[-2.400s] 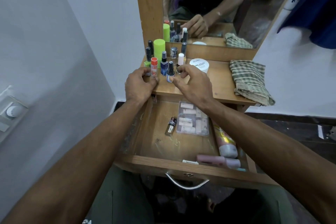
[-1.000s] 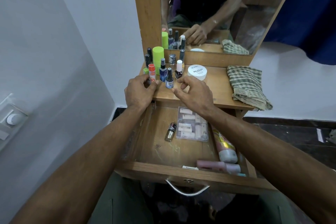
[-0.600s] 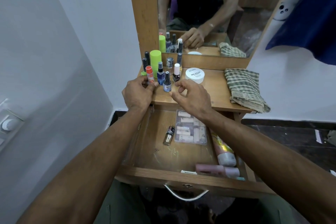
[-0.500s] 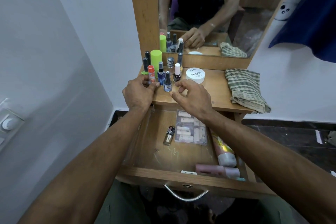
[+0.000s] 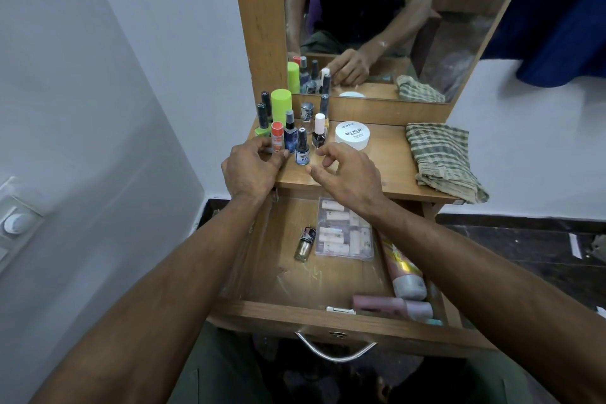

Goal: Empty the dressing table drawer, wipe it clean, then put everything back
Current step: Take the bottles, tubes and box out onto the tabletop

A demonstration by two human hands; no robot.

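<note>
Head view: left hand (image 5: 251,169) curled by the orange-capped bottle (image 5: 277,136), grip unclear. Right hand (image 5: 344,174) loosely open, empty. Glitter polish bottle (image 5: 304,243) lies in the drawer (image 5: 328,315) below both hands, axis front-to-back, right hand slightly nearer.

You can read two items on the tabletop.

1. White round tub (image 5: 352,135), at 12 o'clock from your right hand (image 5: 344,174): the lid carries "zudio" as the top line and "NAIL POLISH" in capitals below it. A third, smaller line is too fine to read.

2. Small blue bottle (image 5: 302,154) with a dark cap, at 10 o'clock from your right hand: its label shows "HI", the rest cut off from view.

Print on the other bottles and on the drawer contents is too small to make out.
</note>
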